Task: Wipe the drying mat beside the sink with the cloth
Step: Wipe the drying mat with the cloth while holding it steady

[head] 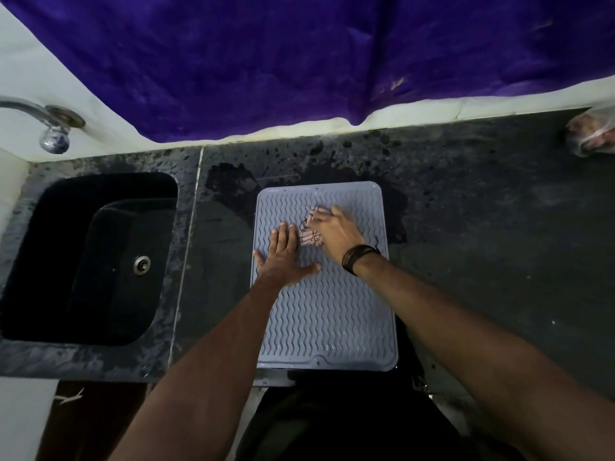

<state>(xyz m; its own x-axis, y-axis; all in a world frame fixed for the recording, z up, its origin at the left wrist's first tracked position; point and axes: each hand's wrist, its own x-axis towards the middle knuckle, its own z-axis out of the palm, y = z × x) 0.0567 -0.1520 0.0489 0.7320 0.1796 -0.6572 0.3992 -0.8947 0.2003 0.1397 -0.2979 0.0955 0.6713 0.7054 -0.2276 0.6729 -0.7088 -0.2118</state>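
Observation:
A grey drying mat (332,321) with wavy ridges lies on the dark counter, right of the sink (90,257). My right hand (336,232) presses a small pinkish patterned cloth (310,237) onto the mat's upper middle; most of the cloth is hidden under the palm and fingers. A dark wristband circles that wrist. My left hand (283,257) lies flat on the mat's left side with fingers spread, just left of the cloth, holding nothing.
A chrome tap (50,128) juts over the sink's far left corner. Purple fabric (299,61) hangs along the back wall. A plastic-wrapped bundle (592,134) sits at the far right. Wet patches darken the counter (482,227) around the mat's top edge.

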